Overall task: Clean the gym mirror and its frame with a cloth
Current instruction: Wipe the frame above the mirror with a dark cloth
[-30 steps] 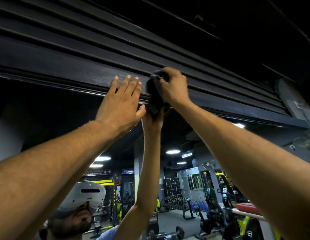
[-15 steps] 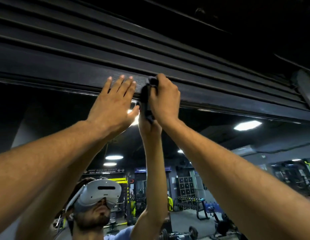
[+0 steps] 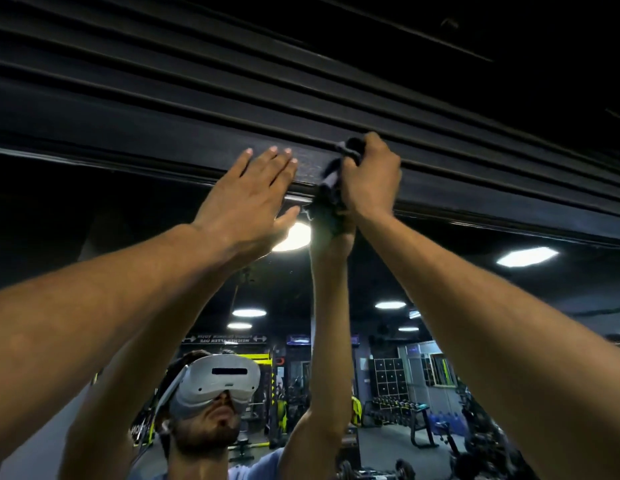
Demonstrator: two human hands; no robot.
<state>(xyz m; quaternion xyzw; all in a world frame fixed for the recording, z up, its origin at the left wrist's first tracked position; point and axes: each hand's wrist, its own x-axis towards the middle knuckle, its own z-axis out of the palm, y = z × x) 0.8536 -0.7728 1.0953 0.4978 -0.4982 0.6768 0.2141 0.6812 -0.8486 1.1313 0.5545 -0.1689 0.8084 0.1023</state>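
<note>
At twelve o'clock overhead, the right hand (image 3: 369, 174) grips a dark cloth (image 3: 331, 181) against the frame (image 3: 197, 147); the left hand (image 3: 248, 199) presses flat. Overreaching could loosen the grip, dropping the cloth.

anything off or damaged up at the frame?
Nothing stands out. The right hand grips a dark cloth against the black top frame; the left hand lies flat on the frame beside it. The frame runs straight, no visible breaks. The mirror below reflects the gym cleanly; the lighting is too dim to judge dust.
</note>
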